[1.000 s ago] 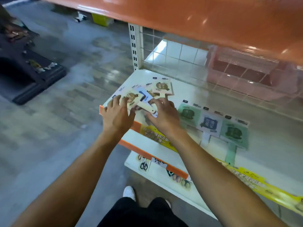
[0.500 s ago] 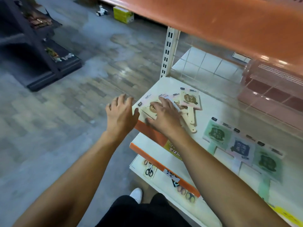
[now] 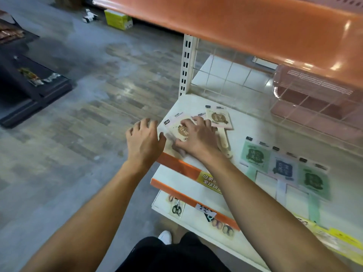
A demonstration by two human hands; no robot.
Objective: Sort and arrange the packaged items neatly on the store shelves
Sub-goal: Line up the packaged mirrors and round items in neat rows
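I'm standing at the white shelf, my right hand lying flat with fingers spread, pressing the beige packaged fans at its left front corner. My left hand is hovering beside the edge, fingers loosely curled, holding nothing. Since half a second ago the fans are lying more squared.

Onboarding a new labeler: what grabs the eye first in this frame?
Both hands at the shelf's left corner: the right hand presses flat on a beige packaged fan overlapping others, and the left hand rests open at the shelf edge beside it. To the right, three green and blue packaged fans lie in a neat row. A glossy orange upper shelf fills the top of the view.
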